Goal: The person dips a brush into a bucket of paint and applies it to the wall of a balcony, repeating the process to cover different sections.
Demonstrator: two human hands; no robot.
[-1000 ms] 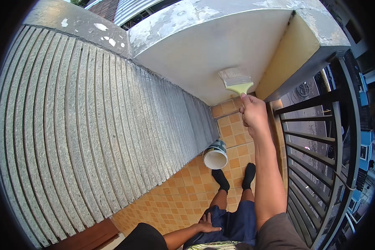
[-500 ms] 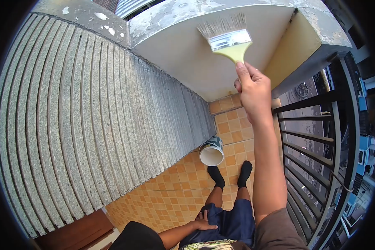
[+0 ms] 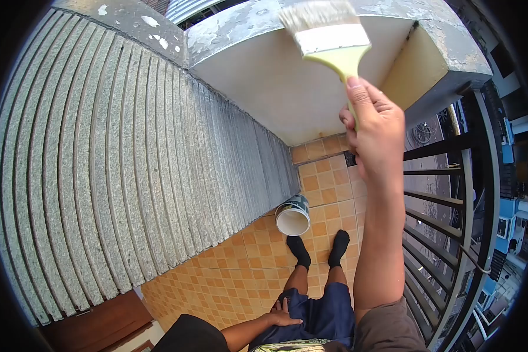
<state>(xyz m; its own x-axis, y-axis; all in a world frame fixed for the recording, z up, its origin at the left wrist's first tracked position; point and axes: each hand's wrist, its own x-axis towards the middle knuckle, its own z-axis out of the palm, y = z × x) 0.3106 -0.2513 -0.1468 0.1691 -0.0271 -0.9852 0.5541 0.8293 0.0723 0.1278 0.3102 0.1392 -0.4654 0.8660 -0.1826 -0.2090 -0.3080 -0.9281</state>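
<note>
My right hand point(image 3: 374, 126) is closed around the handle of a wide paintbrush point(image 3: 338, 54) with a yellow-green handle, a pale metal band and light bristles. The brush is raised, bristles up, and overlaps the top edge of the low cream wall point(image 3: 264, 88) in view; whether it touches cannot be told. My left hand point(image 3: 284, 314) rests on my thigh over dark blue shorts, fingers spread, holding nothing. Near my feet, a paint bucket point(image 3: 293, 217) with a white inside stands on the tiled floor, beside the grooved grey wall.
A grooved grey stone wall point(image 3: 129, 164) fills the left side. On the right runs a dark metal railing point(image 3: 437, 205), with a lower level beyond it. Orange tiles point(image 3: 240, 276) cover the floor. Peeling paint marks the ledge point(image 3: 234, 26) at the back.
My right hand has moved slightly right, and the brush appears larger and nearer, its bristles higher in view. My left hand stays on my thigh. The view has shifted a little.
</note>
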